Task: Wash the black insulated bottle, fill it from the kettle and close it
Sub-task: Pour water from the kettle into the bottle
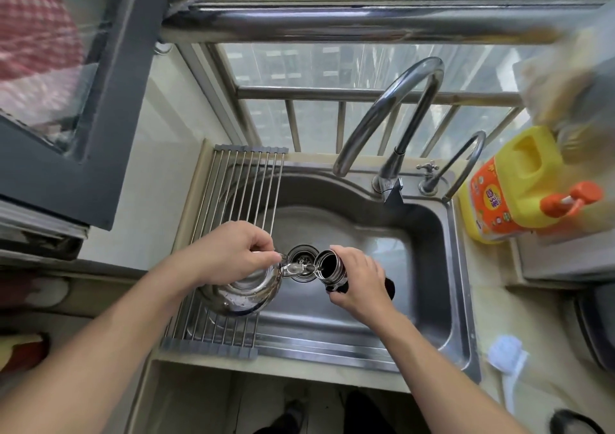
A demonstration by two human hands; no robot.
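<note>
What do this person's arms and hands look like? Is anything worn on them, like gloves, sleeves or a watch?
Both are bare. The left hand and the right hand wear no gloves, and no ring shows on either. The left forearm and the right forearm are uncovered right out to the picture's edge: no sleeve, watch or bracelet is visible.

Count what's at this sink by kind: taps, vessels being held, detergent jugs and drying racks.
curved steel taps: 2 (large, small)
held vessels: 2 (shiny steel kettle, black insulated bottle)
yellow plastic detergent jug with orange pump: 1
roll-up steel-rod drying rack: 1
Total: 6
</note>
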